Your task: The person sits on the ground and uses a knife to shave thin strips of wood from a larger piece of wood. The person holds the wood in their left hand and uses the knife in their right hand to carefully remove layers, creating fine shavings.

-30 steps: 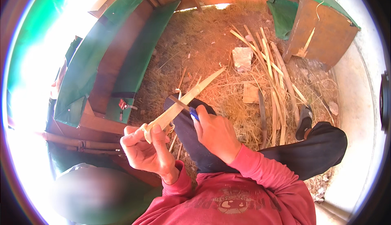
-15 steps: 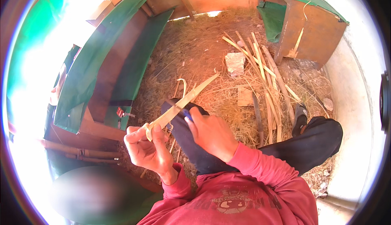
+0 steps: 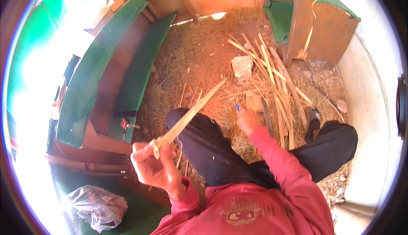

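My left hand (image 3: pixel 157 167) pinches the near end of a long, pale, flat strip of split wood or bamboo (image 3: pixel 193 111) between thumb and fingers. The strip slants away over my left knee and narrows to a tip; a small curled sliver (image 3: pixel 156 150) hangs at the held end. Away from the strip, to the right, my right hand (image 3: pixel 249 120) is closed round a small blue-ended tool (image 3: pixel 237 106). Most of that tool is hidden in the fist, so its kind does not show. The right hand is over the straw, near a square wooden block (image 3: pixel 254 101).
Long sticks and split strips (image 3: pixel 278 88) lie on the straw-covered ground at right, beside a pale stone block (image 3: pixel 242 68). Green-covered wooden benches (image 3: pixel 106 77) line the left. A wooden cabinet (image 3: pixel 321 35) stands far right; a plastic bag (image 3: pixel 100 207) lies lower left.
My right hand has moved away from the strip, forward and to the right, with the blue-ended tool. A curled shaving beside the strip no longer shows. My left hand still holds the strip.
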### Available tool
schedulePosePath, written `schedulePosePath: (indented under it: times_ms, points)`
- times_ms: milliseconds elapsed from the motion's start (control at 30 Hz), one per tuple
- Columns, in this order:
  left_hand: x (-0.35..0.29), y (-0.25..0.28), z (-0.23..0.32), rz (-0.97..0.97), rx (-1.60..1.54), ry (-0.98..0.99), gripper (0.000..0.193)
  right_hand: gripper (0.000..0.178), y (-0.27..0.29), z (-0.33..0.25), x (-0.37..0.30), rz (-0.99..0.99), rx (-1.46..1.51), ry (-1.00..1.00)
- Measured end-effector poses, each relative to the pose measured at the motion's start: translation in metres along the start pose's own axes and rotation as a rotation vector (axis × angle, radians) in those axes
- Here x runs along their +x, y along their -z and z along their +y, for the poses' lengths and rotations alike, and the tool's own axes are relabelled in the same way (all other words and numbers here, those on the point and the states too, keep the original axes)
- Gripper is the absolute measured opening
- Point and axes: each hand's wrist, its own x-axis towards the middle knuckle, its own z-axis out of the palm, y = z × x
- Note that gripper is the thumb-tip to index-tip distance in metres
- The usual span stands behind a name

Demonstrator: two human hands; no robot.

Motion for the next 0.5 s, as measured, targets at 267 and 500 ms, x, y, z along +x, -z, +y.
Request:
schedulePosePath:
  times_ms: [267, 500]
  points:
    - [0.008, -0.002, 0.003, 0.052, 0.001, 0.031, 0.021, 0.025, 0.121, -0.162, -0.061, -0.302, 0.505, 0.322]
    - [0.003, -0.008, 0.002, 0.044, -0.003, 0.01, 0.021, 0.021, 0.098, -0.153, -0.053, -0.17, 0.223, 0.327]
